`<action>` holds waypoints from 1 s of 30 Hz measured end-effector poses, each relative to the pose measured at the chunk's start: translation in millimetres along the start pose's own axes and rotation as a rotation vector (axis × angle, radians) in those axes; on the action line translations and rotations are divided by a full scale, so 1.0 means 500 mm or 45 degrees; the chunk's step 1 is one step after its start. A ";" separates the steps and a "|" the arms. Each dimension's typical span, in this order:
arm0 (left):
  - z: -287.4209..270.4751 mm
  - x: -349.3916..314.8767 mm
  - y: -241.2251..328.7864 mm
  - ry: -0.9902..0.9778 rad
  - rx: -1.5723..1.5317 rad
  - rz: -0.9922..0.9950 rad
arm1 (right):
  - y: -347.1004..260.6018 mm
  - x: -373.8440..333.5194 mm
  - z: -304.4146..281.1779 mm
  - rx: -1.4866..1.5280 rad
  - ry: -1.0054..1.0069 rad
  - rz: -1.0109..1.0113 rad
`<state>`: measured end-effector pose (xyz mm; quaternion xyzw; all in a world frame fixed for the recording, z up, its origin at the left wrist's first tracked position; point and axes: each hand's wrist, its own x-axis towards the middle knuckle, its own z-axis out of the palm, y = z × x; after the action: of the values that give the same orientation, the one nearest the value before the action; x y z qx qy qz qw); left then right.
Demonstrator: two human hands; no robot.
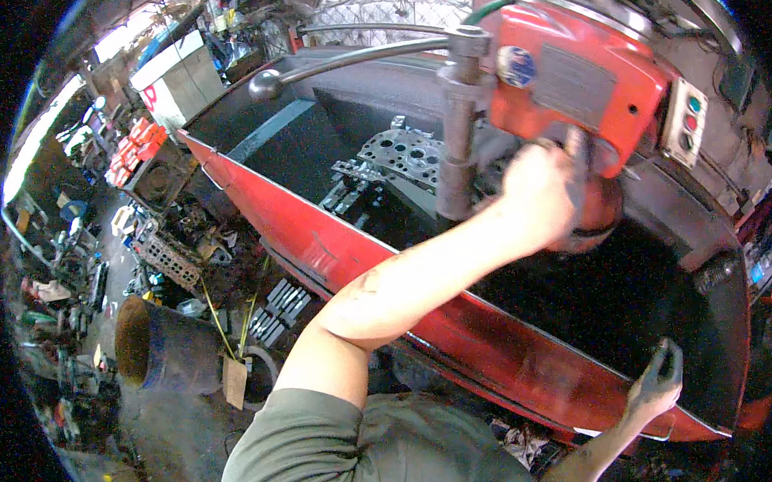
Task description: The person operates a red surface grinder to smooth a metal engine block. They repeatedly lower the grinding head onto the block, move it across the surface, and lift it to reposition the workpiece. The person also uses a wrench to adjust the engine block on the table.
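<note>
Fingers of the left hand (pixel 540 189) curl in beneath the red, box-shaped metal machine head (pixel 573 78); what they grip, if anything, I cannot tell. That head lies just beyond this hand, its long axis slanting from upper left to lower right, beside the grey cylindrical steel column (pixel 457 143). The right hand (pixel 653 390), well apart near the front rim of the red sheet-metal trough (pixel 308 236), is half-curled, a gap showing between its fingers, nothing visibly held.

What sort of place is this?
Probably an engine-repair or machine workshop: there's a red machine with a push-button panel, and a holed metal plate in a red-walled trough.
</note>
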<state>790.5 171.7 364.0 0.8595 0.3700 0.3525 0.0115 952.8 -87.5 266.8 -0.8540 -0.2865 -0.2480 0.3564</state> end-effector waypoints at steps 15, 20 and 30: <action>0.136 0.073 0.162 -0.294 0.075 1.128 | -0.046 0.053 0.036 -0.033 -0.529 -0.032; 0.319 0.019 0.269 1.042 0.493 1.052 | 0.034 0.063 0.024 0.098 -0.614 0.049; 0.511 0.025 0.612 1.377 1.742 0.189 | 0.164 0.029 0.028 0.522 -0.440 0.328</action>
<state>1145.7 19.1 265.7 0.4146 0.3982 0.4125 -0.7067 1020.8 -120.4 229.0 -0.8231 -0.2764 0.0114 0.4960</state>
